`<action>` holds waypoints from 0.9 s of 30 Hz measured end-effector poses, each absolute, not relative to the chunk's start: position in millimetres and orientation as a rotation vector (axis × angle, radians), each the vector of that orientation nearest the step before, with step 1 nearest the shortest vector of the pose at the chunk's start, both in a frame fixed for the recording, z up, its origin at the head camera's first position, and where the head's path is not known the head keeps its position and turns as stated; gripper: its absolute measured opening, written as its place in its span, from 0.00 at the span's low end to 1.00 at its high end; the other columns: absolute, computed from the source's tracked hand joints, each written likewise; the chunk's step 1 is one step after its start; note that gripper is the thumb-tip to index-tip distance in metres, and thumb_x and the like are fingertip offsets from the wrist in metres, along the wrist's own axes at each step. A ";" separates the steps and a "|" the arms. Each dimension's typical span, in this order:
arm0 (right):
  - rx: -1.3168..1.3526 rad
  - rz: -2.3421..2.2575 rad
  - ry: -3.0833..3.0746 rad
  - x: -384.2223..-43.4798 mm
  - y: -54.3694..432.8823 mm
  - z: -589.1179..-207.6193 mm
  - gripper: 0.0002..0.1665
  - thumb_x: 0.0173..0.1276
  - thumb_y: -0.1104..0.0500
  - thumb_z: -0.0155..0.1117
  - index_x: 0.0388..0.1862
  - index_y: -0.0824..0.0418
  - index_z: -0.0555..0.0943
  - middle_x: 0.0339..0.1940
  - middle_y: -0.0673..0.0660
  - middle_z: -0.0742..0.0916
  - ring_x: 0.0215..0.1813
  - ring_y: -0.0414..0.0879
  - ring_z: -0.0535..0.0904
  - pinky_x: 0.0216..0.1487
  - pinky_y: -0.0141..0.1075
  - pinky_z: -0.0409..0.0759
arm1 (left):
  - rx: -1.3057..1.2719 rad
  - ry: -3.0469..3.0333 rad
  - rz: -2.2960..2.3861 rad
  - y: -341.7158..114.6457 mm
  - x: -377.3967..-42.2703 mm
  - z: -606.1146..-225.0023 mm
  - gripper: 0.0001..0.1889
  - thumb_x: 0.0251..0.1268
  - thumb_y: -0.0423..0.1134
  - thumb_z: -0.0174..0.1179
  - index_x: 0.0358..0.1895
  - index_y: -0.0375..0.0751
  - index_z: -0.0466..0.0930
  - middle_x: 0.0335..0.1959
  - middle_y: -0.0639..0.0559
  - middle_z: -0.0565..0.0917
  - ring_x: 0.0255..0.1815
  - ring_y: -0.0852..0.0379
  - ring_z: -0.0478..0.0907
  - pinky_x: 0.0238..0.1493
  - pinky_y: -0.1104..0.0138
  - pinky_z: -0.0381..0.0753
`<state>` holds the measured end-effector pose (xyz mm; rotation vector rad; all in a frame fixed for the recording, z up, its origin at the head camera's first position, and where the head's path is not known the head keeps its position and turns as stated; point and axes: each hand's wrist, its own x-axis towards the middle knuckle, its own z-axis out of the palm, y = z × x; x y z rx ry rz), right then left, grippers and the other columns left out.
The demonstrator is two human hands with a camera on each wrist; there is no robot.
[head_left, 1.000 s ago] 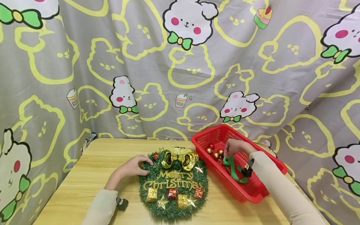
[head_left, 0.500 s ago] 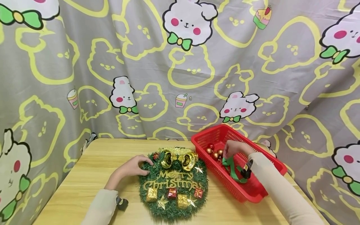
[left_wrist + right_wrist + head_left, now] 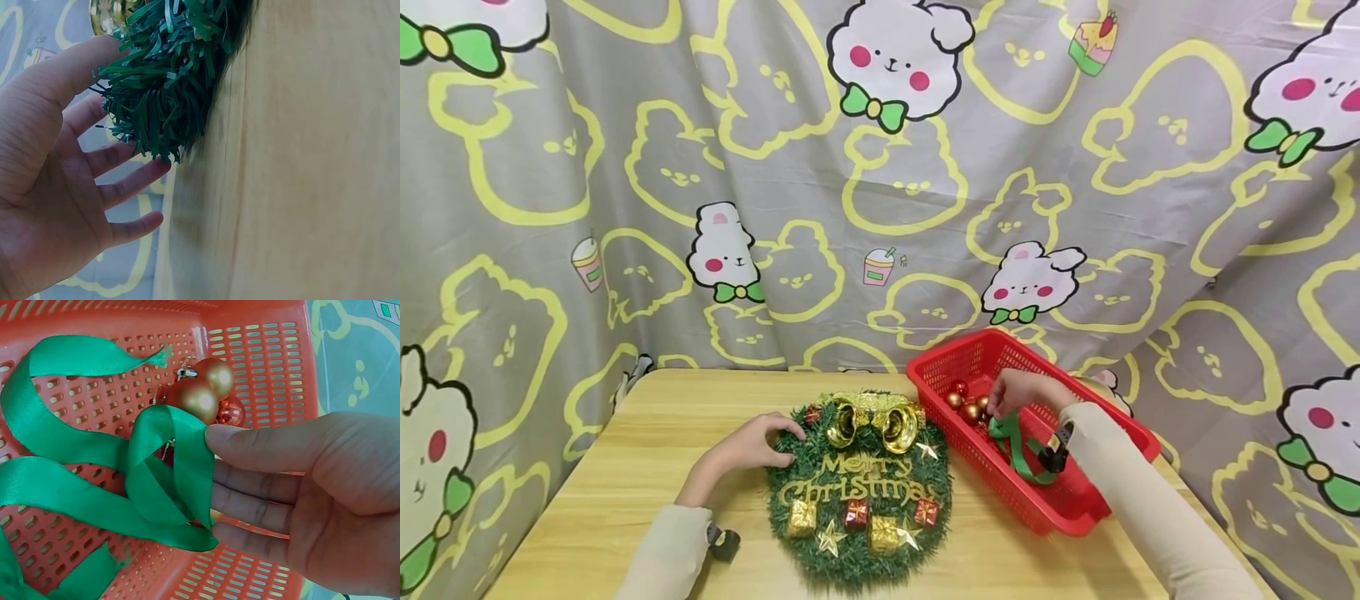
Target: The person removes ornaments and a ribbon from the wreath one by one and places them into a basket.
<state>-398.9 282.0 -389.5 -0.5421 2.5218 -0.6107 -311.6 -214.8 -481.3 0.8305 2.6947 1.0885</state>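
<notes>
A round green tinsel wreath (image 3: 850,558) lies on the wooden table, bearing gold "Merry Christmas" lettering, two gold bells, stars and small gift boxes. My left hand (image 3: 752,444) holds its left edge loosely, the thumb on one side of the tinsel garland (image 3: 162,81) and spread fingers on the other. Inside the red basket, my right hand (image 3: 1022,390) pinches a looped green ribbon (image 3: 194,462) between thumb and fingers. The ribbon's long tails trail across the basket floor. Beside the fingertips sit gold and red baubles (image 3: 199,400), partly covered by the ribbon and hand.
The red perforated basket (image 3: 1037,521) stands slanted at the table's right, close to the wreath. Bare wood (image 3: 700,392) extends left of the wreath. A grey patterned curtain (image 3: 820,192) hangs behind and around the table (image 3: 595,492).
My right hand, with the ribbon, has shifted very slightly left toward the baubles. The left hand and wreath stay in place; the head view has drifted a little.
</notes>
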 end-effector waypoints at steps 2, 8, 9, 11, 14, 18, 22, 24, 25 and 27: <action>-0.530 -0.617 2.526 -398.2 281.2 -386.6 0.04 0.62 0.71 0.70 0.37 0.71 0.87 0.31 0.55 0.89 0.33 0.41 0.80 0.42 0.40 0.85 | 0.820 2.693 1.092 -215.1 -311.7 -481.1 0.16 0.61 0.40 0.70 0.52 0.49 0.84 0.54 0.46 0.81 0.54 0.47 0.77 0.51 0.55 0.81; -0.565 -0.646 2.561 -399.5 279.9 -378.5 0.08 0.63 0.71 0.69 0.41 0.74 0.85 0.35 0.58 0.90 0.36 0.42 0.82 0.49 0.49 0.87 | 0.794 2.700 1.090 -213.9 -312.8 -477.7 0.16 0.61 0.41 0.70 0.52 0.51 0.84 0.55 0.47 0.80 0.57 0.45 0.76 0.56 0.48 0.79; -0.586 -0.645 2.566 -399.8 280.1 -377.5 0.08 0.64 0.70 0.69 0.41 0.74 0.85 0.35 0.58 0.90 0.36 0.41 0.82 0.49 0.50 0.87 | 0.795 2.699 1.086 -213.6 -313.1 -477.1 0.16 0.61 0.41 0.70 0.52 0.51 0.84 0.55 0.47 0.80 0.57 0.45 0.76 0.56 0.48 0.79; -0.606 -0.662 2.568 -400.7 280.4 -376.1 0.09 0.64 0.71 0.69 0.42 0.75 0.85 0.35 0.59 0.90 0.36 0.41 0.82 0.50 0.51 0.86 | 0.807 2.697 1.078 -213.4 -314.6 -476.6 0.16 0.60 0.41 0.70 0.52 0.51 0.85 0.54 0.46 0.81 0.56 0.45 0.76 0.55 0.49 0.80; -0.628 -0.674 2.583 -401.6 280.8 -373.7 0.09 0.65 0.69 0.69 0.43 0.74 0.84 0.36 0.60 0.89 0.36 0.41 0.81 0.49 0.50 0.86 | 0.827 2.690 1.061 -212.8 -317.2 -475.1 0.16 0.60 0.40 0.70 0.52 0.49 0.85 0.55 0.45 0.81 0.56 0.44 0.76 0.56 0.48 0.80; -0.672 -0.679 2.621 -401.5 279.3 -367.8 0.09 0.69 0.66 0.67 0.45 0.69 0.86 0.40 0.61 0.90 0.39 0.44 0.83 0.48 0.47 0.85 | 0.811 2.672 1.065 -213.4 -319.1 -468.9 0.16 0.60 0.39 0.70 0.52 0.49 0.85 0.57 0.42 0.80 0.61 0.37 0.75 0.59 0.41 0.79; -0.741 -0.712 2.710 -398.6 271.8 -357.6 0.11 0.72 0.61 0.65 0.49 0.63 0.86 0.46 0.62 0.90 0.42 0.44 0.84 0.47 0.40 0.83 | 0.775 2.679 1.086 -214.7 -319.8 -459.0 0.15 0.62 0.40 0.69 0.53 0.48 0.85 0.60 0.39 0.77 0.64 0.33 0.73 0.62 0.37 0.76; -0.779 -0.767 2.766 -394.1 263.7 -350.2 0.13 0.73 0.60 0.64 0.52 0.63 0.86 0.48 0.62 0.89 0.44 0.45 0.85 0.47 0.39 0.83 | 0.789 2.717 1.086 -213.5 -320.3 -452.2 0.19 0.63 0.41 0.69 0.58 0.45 0.83 0.62 0.37 0.76 0.65 0.32 0.72 0.62 0.35 0.75; -0.800 -0.801 2.792 -391.1 258.3 -346.3 0.14 0.74 0.60 0.64 0.53 0.64 0.85 0.50 0.63 0.89 0.46 0.46 0.85 0.49 0.40 0.83 | 0.789 2.750 1.086 -212.2 -320.6 -448.4 0.22 0.63 0.42 0.69 0.61 0.45 0.81 0.64 0.37 0.75 0.65 0.33 0.72 0.63 0.35 0.74; -0.840 -0.875 2.844 -383.1 245.1 -339.0 0.16 0.74 0.58 0.63 0.57 0.63 0.84 0.50 0.63 0.89 0.47 0.48 0.85 0.49 0.41 0.84 | 0.790 2.838 1.085 -207.3 -321.2 -440.2 0.29 0.63 0.44 0.70 0.68 0.45 0.75 0.68 0.37 0.74 0.68 0.32 0.70 0.63 0.34 0.73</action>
